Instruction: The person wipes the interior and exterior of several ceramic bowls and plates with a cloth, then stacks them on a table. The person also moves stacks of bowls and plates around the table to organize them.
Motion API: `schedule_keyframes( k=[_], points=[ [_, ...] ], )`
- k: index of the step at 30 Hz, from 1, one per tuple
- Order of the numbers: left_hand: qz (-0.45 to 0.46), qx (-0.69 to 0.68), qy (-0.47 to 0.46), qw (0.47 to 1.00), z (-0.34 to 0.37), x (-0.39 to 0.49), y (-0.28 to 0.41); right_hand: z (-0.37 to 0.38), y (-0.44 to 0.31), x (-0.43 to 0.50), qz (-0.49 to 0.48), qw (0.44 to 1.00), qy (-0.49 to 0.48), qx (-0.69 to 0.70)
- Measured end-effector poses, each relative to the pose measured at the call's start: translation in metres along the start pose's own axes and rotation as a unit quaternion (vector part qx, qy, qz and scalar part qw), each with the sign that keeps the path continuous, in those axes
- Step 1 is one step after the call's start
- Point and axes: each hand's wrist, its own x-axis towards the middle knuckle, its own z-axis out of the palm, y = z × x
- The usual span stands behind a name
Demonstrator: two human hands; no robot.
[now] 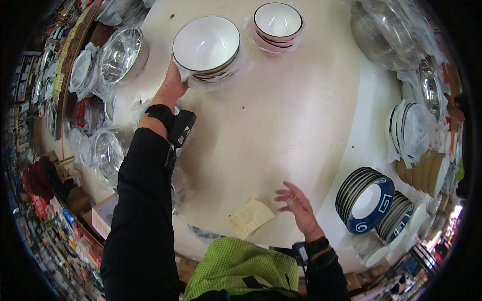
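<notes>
At the upper left of the wooden table (286, 124), my left hand (176, 81) is at the near left side of a stack of large white bowls with dark rims (207, 43), its fingers mostly hidden by the stack. Thin wrapping shows between and around these bowls. To their right stands a stack of smaller bowls, white inside and pink outside (278, 20), also with wrapping. My right hand (297, 205) is over the near right part of the table with its fingers apart, holding nothing. Just left of it a cream-coloured cloth or paper (251, 218) lies by the near edge.
Stacked blue-and-white plates (388, 205) stand at the right, below plastic-wrapped plates (416, 129) and wrapped metal basins (384, 34). Wrapped metal bowls (122, 56) line the left side. A cardboard box (103, 216) is at the lower left, near crowded shelves.
</notes>
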Motion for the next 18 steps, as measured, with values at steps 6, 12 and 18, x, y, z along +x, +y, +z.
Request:
schedule_keyframes(
  k=[6,12,18],
  points=[
    [0.211,0.144,-0.102,0.961,-0.011,0.0,-0.013,0.019,-0.073,0.067,-0.072,0.996,-0.032,-0.049],
    [-0.014,-0.114,-0.09,0.989,0.0,-0.012,-0.013,0.05,-0.126,0.126,-0.107,0.989,-0.069,-0.075],
    [-0.019,-0.149,-0.073,0.986,0.008,-0.026,-0.018,0.092,-0.167,0.198,-0.134,0.986,-0.079,-0.068]
  ],
)
